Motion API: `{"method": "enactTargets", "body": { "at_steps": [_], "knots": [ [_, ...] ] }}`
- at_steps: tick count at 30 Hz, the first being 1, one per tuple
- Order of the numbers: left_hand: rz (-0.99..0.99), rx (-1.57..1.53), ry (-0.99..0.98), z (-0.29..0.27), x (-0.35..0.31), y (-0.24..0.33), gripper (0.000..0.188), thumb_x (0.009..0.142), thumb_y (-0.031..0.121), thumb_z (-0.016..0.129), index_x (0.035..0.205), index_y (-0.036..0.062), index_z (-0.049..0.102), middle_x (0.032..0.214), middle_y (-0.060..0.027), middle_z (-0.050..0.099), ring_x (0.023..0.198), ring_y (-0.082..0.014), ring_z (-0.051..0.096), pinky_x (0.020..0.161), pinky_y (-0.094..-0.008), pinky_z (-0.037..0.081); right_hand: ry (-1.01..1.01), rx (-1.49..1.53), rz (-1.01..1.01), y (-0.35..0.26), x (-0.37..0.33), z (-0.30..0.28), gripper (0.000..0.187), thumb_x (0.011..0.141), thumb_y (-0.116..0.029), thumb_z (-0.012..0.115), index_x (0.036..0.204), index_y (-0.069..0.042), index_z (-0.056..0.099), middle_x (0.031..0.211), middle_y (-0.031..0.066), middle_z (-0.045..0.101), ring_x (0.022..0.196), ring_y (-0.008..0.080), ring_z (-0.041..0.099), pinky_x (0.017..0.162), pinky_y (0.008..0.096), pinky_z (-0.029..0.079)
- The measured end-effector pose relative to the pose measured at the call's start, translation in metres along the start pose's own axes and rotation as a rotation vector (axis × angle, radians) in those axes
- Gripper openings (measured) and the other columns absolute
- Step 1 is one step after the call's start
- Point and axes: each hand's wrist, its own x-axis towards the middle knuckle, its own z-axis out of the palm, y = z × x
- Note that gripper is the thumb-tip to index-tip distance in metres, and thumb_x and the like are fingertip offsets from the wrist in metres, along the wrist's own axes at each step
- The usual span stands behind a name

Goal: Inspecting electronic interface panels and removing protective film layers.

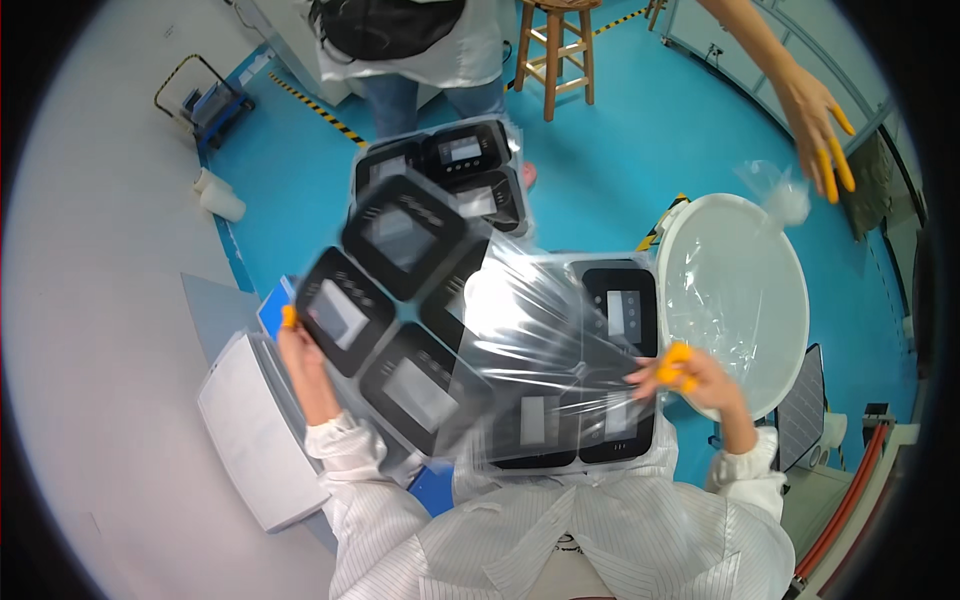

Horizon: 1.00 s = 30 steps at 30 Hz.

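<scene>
Left hand: closed on the left edge of a sheet (407, 315) of four black panels, with a yellow cot showing on a finger of the hand (303, 355).
Sheet: held up tilted at the middle left, partly over the lap stack, each panel with a pale window.
Right hand: pinching the right end of a clear film (550, 335), yellow cots on the fingers of this hand (700, 378).
Film: stretched in creases from the sheet toward the right hand, above the lap stack; glare and blur hide its left end, but it seems to meet the sheet.
Lap stack: more black panels (618, 305) in front of the person's body.
Bin: white and round (788, 300), just right of the lap stack, clear plastic inside.
Far side: another stack (470, 155) before a co-worker (400, 90).
Upper right: another person's hand (812, 115), reaching in above the bin, fingers spread.
Left: a white box (258, 430).
</scene>
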Motion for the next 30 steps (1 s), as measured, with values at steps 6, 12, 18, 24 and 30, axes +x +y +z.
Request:
{"method": "enactTargets", "body": {
  "at_steps": [6,12,18,24,30],
  "knots": [
    [-0.099,-0.033,-0.085,-0.068,0.043,0.055,0.024,0.091,0.018,0.046,0.097,-0.0017,0.058,0.088,-0.0106,0.064,0.081,-0.0212,0.062,0.076,-0.0333,0.052,0.772,-0.008,-0.009,-0.003,-0.12,-0.107,0.023,0.088,-0.019,0.05,0.102,-0.002,0.044,0.058,0.0026,0.05,0.059,0.0161,0.055,0.06,0.0288,0.05],
    [-0.128,-0.54,-0.212,-0.098,0.064,0.082,0.022,0.091,0.006,0.04,0.096,-0.008,0.057,0.089,-0.0166,0.062,0.083,-0.0227,0.063,0.076,-0.033,0.054,1.387,0.258,-0.532,0.029,-0.235,-0.246,0.043,0.09,-0.022,0.049,0.12,0.007,0.038,0.128,0.0258,0.039,0.121,0.0296,0.039,0.105,0.0374,0.031],
    [-0.188,-0.825,-0.446,-0.048,0.061,0.049,0.028,0.091,0.002,0.032,0.11,-0.0133,0.047,0.104,-0.0222,0.057,0.098,-0.0275,0.058,0.09,-0.0351,0.049,1.659,-0.785,-0.289,0.072,-0.195,-0.22,0.067,0.088,-0.032,0.051,0.137,0.001,0.02,0.143,0.0188,0.021,0.131,0.0312,0.022,0.109,0.0367,0.016],
    [-0.186,-0.874,-0.312,0.009,0.043,0.031,0.033,0.094,0.007,0.028,0.113,-0.0118,0.046,0.108,-0.0218,0.056,0.1,-0.0269,0.058,0.091,-0.0345,0.048,0.36,-1.536,0.857,0.14,-0.098,-0.116,0.081,0.074,-0.049,0.062,0.141,-0.024,0.024,0.148,0.015,0.009,0.134,0.0413,0.004,0.107,0.0516,0.005],
    [-0.316,-1.005,-0.562,0.045,0.042,-0.007,0.032,0.091,0.006,0.03,0.111,-0.0104,0.048,0.106,-0.0207,0.058,0.093,-0.028,0.061,0.08,-0.0309,0.054,0.172,-0.945,1.089,0.219,-0.149,-0.176,0.058,0.075,-0.036,0.064,0.13,-0.026,0.045,0.136,0.0124,0.036,0.122,0.0318,0.035,0.1,0.045,0.029]
  ]
}}
